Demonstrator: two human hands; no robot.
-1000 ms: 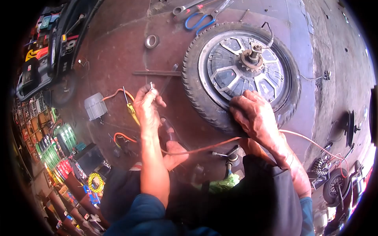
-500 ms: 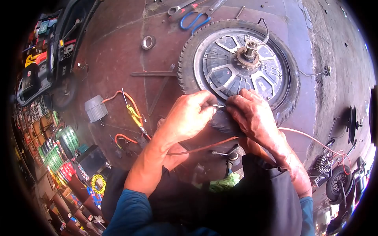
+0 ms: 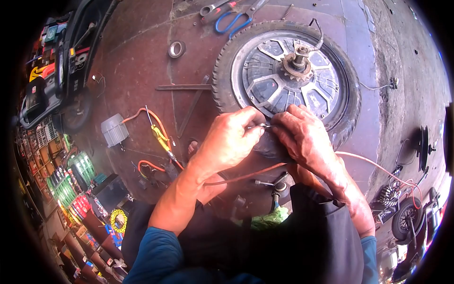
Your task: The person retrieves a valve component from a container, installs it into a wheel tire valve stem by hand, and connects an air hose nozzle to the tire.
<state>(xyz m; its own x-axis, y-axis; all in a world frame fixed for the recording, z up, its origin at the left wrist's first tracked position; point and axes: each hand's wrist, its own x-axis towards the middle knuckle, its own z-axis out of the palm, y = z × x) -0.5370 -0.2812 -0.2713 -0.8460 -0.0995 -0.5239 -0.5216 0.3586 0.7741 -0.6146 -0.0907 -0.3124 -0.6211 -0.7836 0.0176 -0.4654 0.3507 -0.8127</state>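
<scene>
Closest to me, at the bottom of the frame, a dark-clothed lap [image 3: 265,255] had crumpled green material [image 3: 269,220] and a dark power tool [image 3: 280,187] just beyond it, probably left there to be in easy reach. Past these, a reddish hose [image 3: 246,176] crossed below the wrists and out to the right.

At the centre, the left hand [image 3: 227,142] had thumb and forefinger pinched on a small bright metal piece [image 3: 263,125], its end turned toward the other hand; a fingertip hold like that suits a tiny part. The right hand [image 3: 306,135] met it with fingers curled and bunched; I could not make out whether they gripped anything. Both were over the near edge of the wheel [image 3: 269,87], right of centre in the upper half. It seemed to lie about flat on the floor [image 3: 137,71], axle [image 3: 299,60] upward, likely for steadiness and to leave its face exposed.

Flat bars [image 3: 184,87] crossed at its left, one reaching the tyre. Farther off were a tape roll [image 3: 177,49] and, at the top, blue-handled scissors [image 3: 232,22], set out of the hands' way, I judged.
</scene>
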